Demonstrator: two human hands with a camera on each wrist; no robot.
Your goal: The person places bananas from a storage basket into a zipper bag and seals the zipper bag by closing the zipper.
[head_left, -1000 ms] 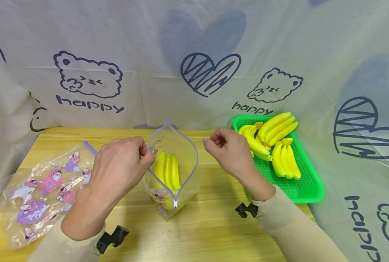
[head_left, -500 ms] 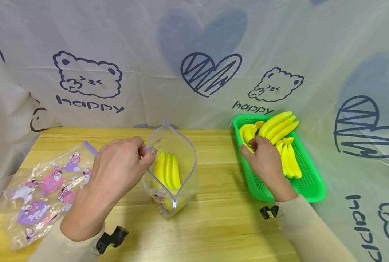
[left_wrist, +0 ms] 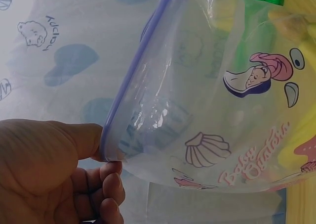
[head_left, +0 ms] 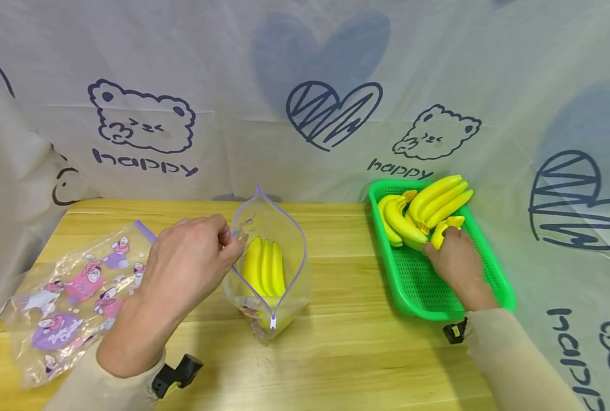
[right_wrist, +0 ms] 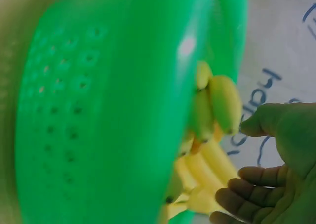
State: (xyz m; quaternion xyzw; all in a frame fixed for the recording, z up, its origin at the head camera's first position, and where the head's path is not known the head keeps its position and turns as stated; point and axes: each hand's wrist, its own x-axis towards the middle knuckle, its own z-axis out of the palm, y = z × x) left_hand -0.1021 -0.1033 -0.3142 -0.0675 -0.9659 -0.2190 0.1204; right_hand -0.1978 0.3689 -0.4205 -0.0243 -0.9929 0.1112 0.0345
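Note:
My left hand (head_left: 187, 265) pinches the purple-edged rim of a clear printed zip bag (left_wrist: 158, 120) between thumb and fingers. The bag stands upright on the table with its mouth wide apart, and a bunch of bananas (head_left: 264, 268) shows inside. At the right, my right hand (head_left: 458, 262) reaches into a green basket (head_left: 420, 285). It lies over a small banana bunch (head_left: 445, 227), covering most of it. The right wrist view shows that thumb and fingers spread apart beside the bananas (right_wrist: 224, 105).
A second printed zip bag (head_left: 84, 297) lies flat on the wooden table at the left. Behind my right hand in the basket are two more banana bunches, one curved (head_left: 402, 225) and one pointing up to the right (head_left: 441, 200). A patterned cloth (head_left: 243, 142) hangs behind the table.
My right hand has moved right from beside the zip bag, across the basket, to the small bunch there. My left hand has stayed at the bag's rim.

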